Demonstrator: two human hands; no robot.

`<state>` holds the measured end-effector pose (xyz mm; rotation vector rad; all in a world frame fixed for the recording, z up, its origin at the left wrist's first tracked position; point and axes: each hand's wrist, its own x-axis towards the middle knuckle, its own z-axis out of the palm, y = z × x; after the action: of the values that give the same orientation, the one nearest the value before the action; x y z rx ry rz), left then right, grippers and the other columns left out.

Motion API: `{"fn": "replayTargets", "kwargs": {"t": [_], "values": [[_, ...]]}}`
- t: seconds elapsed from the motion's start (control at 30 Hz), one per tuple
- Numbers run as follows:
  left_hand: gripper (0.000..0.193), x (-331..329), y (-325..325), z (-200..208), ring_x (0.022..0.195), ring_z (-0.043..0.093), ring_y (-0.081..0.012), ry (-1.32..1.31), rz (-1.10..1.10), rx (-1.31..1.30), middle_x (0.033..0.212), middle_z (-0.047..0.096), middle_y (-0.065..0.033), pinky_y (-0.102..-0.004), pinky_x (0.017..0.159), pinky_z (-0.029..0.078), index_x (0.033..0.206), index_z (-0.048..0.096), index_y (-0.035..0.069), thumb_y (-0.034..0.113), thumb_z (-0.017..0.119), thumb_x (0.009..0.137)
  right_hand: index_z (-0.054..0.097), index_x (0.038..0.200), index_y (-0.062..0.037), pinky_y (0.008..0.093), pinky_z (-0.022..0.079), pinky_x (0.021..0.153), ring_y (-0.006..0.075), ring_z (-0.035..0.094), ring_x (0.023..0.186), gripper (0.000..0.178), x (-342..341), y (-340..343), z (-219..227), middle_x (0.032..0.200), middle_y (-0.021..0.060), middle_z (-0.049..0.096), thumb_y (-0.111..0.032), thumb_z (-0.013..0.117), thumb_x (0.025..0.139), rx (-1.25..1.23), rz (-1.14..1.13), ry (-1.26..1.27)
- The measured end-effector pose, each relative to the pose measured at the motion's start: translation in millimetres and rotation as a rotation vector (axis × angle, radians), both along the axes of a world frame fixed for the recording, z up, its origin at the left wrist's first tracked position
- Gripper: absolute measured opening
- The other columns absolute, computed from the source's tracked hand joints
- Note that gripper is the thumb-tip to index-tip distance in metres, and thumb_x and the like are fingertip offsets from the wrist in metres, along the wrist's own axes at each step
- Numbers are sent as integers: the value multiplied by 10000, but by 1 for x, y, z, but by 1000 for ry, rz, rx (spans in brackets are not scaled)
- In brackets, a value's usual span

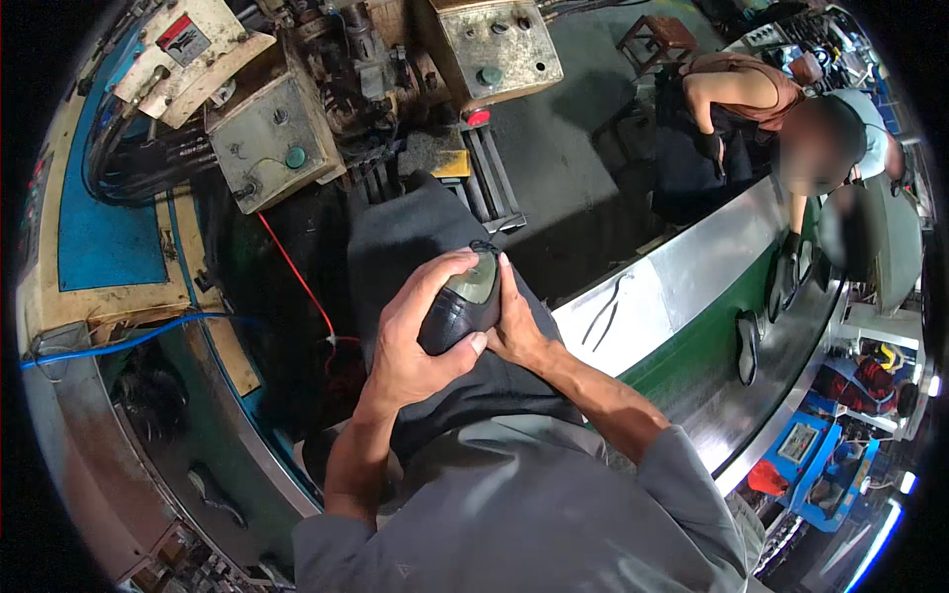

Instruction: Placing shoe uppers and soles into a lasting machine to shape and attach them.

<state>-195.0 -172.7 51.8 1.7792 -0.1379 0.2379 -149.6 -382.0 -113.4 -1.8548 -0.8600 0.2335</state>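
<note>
Over my lap I hold a black shoe upper [445, 321] stretched on a greenish shoe last [478, 283]. My left hand [420, 321] wraps round its left side, the thumb lying across the near end and the fingers reaching over the top. My right hand [516, 321] presses against the right side, fingers pointing forward along it. Dark laces or cord ends show at the far end, close to my fingertips. The underside of the shoe is hidden. On the metal ledge to my right lies a pair of pliers [605, 311], touched by neither hand.
Ahead stands a greasy machine with control boxes [272, 138] and a red button [478, 118]. A green conveyor belt [682, 351] on the right carries a shoe [747, 348]. Two people sit or stand beyond it, one gloved hand [786, 282] at shoes. Blue hose [138, 341] crosses the left.
</note>
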Motion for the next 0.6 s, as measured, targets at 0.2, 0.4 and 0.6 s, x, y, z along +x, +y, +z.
{"fn": "replayTargets", "kwargs": {"t": [0.2,0.4,0.6], "values": [[754,7,1,-4,1433,567,-332,48,-24,51,1486,614,-207,-445,1233,396,1476,561,-34,171,781,784,46,1702,32,523,389,1231,532,441,1478,1197,9,7,31,1632,379,354,-44,851,819,23,-38,31],[779,37,12,-54,1512,435,-261,128,110,-825,1661,417,-124,-409,1285,299,1730,217,94,452,552,1124,178,1688,72,389,427,1209,271,474,1477,1089,36,12,111,1609,235,464,-211,888,913,72,161,914],[582,35,19,-110,1410,494,-244,172,618,-480,1545,533,-144,-375,1206,364,1633,392,16,320,504,1149,235,1670,79,409,474,1164,281,509,1437,1104,43,55,125,1555,269,504,-253,928,876,-34,195,1159]]}}
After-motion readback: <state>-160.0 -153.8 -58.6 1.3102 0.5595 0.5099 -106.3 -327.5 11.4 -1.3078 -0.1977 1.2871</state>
